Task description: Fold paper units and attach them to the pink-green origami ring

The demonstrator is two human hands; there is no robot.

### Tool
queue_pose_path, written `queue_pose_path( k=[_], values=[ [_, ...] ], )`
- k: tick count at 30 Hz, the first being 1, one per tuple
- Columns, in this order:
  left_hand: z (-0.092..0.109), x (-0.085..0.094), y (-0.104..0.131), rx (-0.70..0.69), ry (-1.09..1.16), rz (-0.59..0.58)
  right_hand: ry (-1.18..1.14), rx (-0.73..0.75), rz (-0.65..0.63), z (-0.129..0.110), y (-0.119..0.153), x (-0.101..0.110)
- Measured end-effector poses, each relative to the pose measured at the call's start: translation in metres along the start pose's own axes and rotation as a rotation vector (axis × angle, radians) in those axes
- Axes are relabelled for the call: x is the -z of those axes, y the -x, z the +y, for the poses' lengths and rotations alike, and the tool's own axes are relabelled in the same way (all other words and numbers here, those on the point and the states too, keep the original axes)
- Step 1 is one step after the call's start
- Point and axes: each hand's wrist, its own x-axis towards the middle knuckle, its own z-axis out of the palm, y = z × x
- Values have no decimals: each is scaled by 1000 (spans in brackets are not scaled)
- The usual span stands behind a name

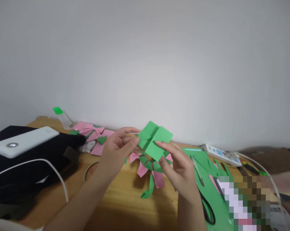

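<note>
A folded green paper (159, 143) is held up between both hands, with a crease and an overlapping flap across it. My left hand (122, 142) pinches its left corner between thumb and fingers. At its lower right side, my right hand (177, 165) grips the paper with thumb and forefinger. Behind and below it, a ring of pink and green folded paper (148, 166) is partly hidden by the green paper. A curled green strip (149, 188) hangs down from the ring's lower part.
Pink and green paper pieces (89, 130) and a green-capped bottle (64, 118) stand at the back left. A white power bank (25, 141) rests on black cloth (46, 160). On the right are green sheets (207, 176), a pen (197, 170) and a power strip (222, 154).
</note>
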Motion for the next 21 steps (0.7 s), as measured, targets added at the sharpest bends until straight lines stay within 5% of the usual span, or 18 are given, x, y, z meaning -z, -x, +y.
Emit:
queue_pose_path(
  k=[9, 15, 21],
  values=[
    [-16, 12, -2, -117, -163, -199, -261, -157, 189, 14, -8, -18],
    [-27, 17, -5, -278, -355, -273, -292, -193, 153, 16, -5, -16],
    [-24, 15, -2, -294, -289, -244, -252, -131, 97, 15, -1, -10]
  ],
)
